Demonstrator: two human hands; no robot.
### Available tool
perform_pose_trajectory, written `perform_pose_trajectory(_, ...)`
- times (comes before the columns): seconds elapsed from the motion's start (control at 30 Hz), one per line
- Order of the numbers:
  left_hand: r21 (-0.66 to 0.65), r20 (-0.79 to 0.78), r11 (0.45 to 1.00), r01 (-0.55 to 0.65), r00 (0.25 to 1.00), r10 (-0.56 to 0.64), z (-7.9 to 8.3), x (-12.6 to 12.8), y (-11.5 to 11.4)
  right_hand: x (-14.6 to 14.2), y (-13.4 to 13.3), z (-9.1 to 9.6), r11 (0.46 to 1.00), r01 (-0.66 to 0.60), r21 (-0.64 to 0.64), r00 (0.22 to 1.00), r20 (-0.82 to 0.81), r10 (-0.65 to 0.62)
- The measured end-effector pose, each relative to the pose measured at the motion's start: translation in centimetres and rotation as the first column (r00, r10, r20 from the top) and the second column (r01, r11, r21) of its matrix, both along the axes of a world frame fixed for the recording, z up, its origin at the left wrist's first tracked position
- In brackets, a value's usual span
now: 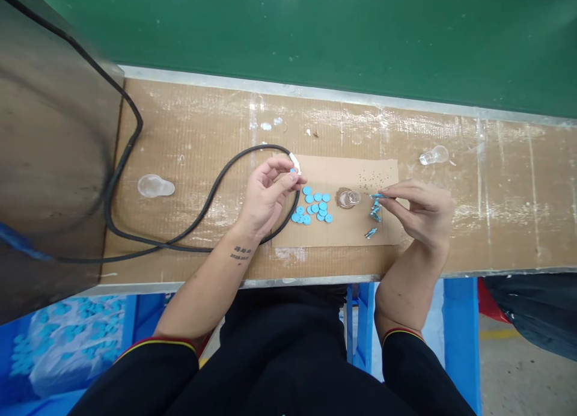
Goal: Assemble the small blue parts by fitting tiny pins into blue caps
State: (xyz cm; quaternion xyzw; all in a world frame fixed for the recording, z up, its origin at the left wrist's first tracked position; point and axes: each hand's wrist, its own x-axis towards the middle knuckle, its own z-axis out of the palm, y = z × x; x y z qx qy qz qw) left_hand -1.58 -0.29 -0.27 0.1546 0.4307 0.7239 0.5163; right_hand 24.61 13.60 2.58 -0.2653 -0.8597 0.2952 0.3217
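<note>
My left hand (269,190) is closed in a pinch above the left edge of a cardboard sheet (333,235). A bit of a small blue disc (292,170) shows between its fingertips. Right beside them is a white section (295,163) on the black cable; contact is unclear. On the sheet, several blue discs (315,208) lie in a loose cluster. My right hand (417,208) pinches a small blue figure (377,195) over the sheet's right side. Below it are more blue figures (375,211), one lying apart (370,232). Between the hands stands a small clear cup (349,198).
The black cable (220,187) loops across the table's left half. Clear plastic cups lie at left (155,186) and right (434,155). Tiny brown specks (374,178) dot the sheet. Below the table edge, a blue bin (128,326) holds bagged blue pieces. A green wall (315,43) stands behind.
</note>
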Motion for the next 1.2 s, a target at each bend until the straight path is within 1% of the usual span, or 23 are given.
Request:
perform_pose_trajectory(0.1, 0.012, 0.011, 1.0, -0.004, 1.0, 0.004, -0.1, 0.1, 0.0, 0.5, 0.2, 0.0, 1.0, -0.011, -0.003, 1.0, 0.021, 0.011)
perform_pose_trajectory(0.2, 0.002, 0.006, 1.0, -0.004, 1.0, 0.004, -0.1, 0.1, -0.1, 0.6, 0.3, 0.2, 0.999, -0.051, 0.001, 0.999, 0.017, 0.051)
perform_pose_trajectory(0.43, 0.026, 0.02, 1.0, -0.002, 1.0, 0.001, 0.0, 0.2, 0.1, -0.3, -0.2, 0.8, 0.989, -0.146, 0.012, 0.984, 0.106, 0.144)
perform_pose_trajectory(0.67, 0.019, -0.016, 1.0, -0.004, 1.0, 0.004, -0.1, 0.3, 0.1, -0.7, -0.3, 0.4, 0.991, -0.128, 0.033, 0.97, 0.212, 0.118)
perform_pose_trajectory(1.0, 0.003, -0.018, 1.0, 0.003, 1.0, -0.003, 0.0, 0.2, 0.1, -0.7, -0.3, 0.2, 0.993, -0.117, 0.024, 0.969, 0.223, 0.109)
perform_pose_trajectory(1.2, 0.016, -0.012, 1.0, -0.01, 1.0, 0.01, -0.1, 0.3, 0.1, -0.7, -0.3, 0.1, 0.994, -0.103, 0.042, 0.973, 0.21, 0.092)
